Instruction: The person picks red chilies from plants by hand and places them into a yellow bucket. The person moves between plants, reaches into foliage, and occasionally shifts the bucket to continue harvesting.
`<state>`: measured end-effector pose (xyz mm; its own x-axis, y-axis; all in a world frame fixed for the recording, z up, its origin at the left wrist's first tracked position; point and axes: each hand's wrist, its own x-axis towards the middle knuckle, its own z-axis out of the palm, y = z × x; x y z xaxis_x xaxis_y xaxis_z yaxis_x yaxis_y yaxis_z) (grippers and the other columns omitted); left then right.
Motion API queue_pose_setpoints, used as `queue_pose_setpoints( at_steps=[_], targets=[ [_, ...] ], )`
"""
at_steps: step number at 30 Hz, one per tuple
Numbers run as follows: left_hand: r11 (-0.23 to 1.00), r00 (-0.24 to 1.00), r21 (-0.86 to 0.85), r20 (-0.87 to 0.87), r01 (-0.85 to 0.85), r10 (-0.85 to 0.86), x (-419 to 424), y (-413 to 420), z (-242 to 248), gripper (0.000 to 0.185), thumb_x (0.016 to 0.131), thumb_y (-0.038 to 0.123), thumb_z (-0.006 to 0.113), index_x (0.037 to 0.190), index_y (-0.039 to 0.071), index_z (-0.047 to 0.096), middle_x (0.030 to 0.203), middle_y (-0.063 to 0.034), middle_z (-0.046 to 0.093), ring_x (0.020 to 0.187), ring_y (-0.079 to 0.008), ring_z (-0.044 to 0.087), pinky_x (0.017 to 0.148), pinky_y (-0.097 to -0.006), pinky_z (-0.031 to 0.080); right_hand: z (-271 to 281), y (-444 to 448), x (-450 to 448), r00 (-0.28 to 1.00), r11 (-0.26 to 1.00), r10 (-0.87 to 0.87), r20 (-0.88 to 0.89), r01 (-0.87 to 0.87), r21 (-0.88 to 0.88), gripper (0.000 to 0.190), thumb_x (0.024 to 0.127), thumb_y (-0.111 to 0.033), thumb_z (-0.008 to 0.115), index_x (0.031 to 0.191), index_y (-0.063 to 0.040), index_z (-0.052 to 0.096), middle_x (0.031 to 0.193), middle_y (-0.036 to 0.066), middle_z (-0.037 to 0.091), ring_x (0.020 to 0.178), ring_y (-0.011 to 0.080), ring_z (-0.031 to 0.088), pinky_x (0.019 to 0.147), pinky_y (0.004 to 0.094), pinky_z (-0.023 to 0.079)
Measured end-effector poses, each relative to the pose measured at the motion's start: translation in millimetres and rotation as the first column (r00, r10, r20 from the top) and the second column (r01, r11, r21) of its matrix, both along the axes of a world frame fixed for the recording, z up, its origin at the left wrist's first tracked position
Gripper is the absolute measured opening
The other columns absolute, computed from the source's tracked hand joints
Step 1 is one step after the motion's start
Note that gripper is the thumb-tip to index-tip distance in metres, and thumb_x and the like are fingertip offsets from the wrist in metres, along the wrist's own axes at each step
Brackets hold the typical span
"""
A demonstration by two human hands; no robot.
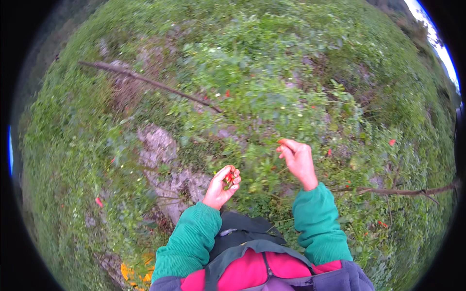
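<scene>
My left hand [219, 187] is curled, palm up, around several small red peppers [229, 178]. A bit of green, perhaps a stem or an unripe pepper, shows among them. To its right, my right hand [299, 160] reaches over the low green plants [260, 171], thumb and fingertips drawn together. Whether anything thin is pinched there is too blurred to tell. More red peppers hang among the leaves, one [329, 152] just right of this hand and another [392, 142] farther right.
A long bare stick [156, 83] slants through the plants at upper left. Another branch [400, 191] lies at right. Pale bare ground or rock [158, 145] shows left of centre. Something orange [138, 271] sits low at left, partly behind leaves. A dark apron [247, 229] covers my front.
</scene>
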<state>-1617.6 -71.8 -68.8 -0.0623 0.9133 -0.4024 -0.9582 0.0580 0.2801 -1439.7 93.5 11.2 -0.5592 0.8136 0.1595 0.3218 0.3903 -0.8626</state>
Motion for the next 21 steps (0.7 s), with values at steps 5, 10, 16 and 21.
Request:
queue_pose_setpoints(
  at_steps=[5, 10, 16, 21],
  targets=[
    [0.995, 0.994, -0.033, -0.059, -0.089, 0.087, -44.1, -28.3, -3.3, 0.025, 0.094, 0.03, 0.048, 0.081, 0.009, 0.046, 0.079, -0.003, 0.048, 0.068, -0.0143, 0.045, 0.051, -0.0246, 0.036, 26.8, -13.7, -59.7, 0.975, 0.977, 0.205, 0.087, -0.199, -0.071, 0.018, 0.084, -0.003, 0.052, 0.097, 0.004, 0.063, 0.07, 0.01, 0.065, 0.056, 0.0135, 0.059, 0.053, 0.0268, 0.048],
    [0.979, 0.974, -0.062, -0.134, -0.194, 0.185, -74.1, -49.5, -6.3, 0.017, 0.094, 0.024, 0.051, 0.089, 0.008, 0.053, 0.076, -0.0022, 0.051, 0.066, -0.0133, 0.049, 0.052, -0.0233, 0.036, 8.7, -0.3, -115.0, 0.975, 0.978, 0.21, 0.068, -0.209, -0.023, 0.019, 0.084, -0.001, 0.052, 0.099, 0.004, 0.063, 0.074, 0.006, 0.065, 0.054, 0.0093, 0.056, 0.051, 0.0236, 0.047],
    [0.968, 0.956, -0.101, -0.206, -0.231, 0.207, -102.2, -72.6, -3.7, 0.014, 0.092, 0.021, 0.053, 0.095, 0.007, 0.056, 0.076, -0.0007, 0.052, 0.065, -0.0121, 0.051, 0.051, -0.0228, 0.037, -25.6, 40.7, -183.4, 1.0, 0.991, 0.007, 0.004, -0.007, 0.131, 0.019, 0.082, -0.003, 0.055, 0.099, 0.003, 0.062, 0.081, 0.015, 0.064, 0.06, 0.0195, 0.063, 0.056, 0.0319, 0.05],
    [0.961, 0.869, -0.086, -0.455, -0.263, 0.197, -131.0, -52.3, 16.1, 0.016, 0.092, 0.017, 0.053, 0.096, 0.003, 0.057, 0.073, -0.0006, 0.052, 0.062, -0.0101, 0.051, 0.049, -0.0227, 0.037, -58.8, 75.8, -244.3, 0.927, 0.916, -0.168, 0.334, 0.022, 0.4, 0.031, 0.077, -0.005, 0.055, 0.107, -0.001, 0.057, 0.086, 0.02, 0.064, 0.081, 0.0369, 0.063, 0.068, 0.0442, 0.049]
  ],
)
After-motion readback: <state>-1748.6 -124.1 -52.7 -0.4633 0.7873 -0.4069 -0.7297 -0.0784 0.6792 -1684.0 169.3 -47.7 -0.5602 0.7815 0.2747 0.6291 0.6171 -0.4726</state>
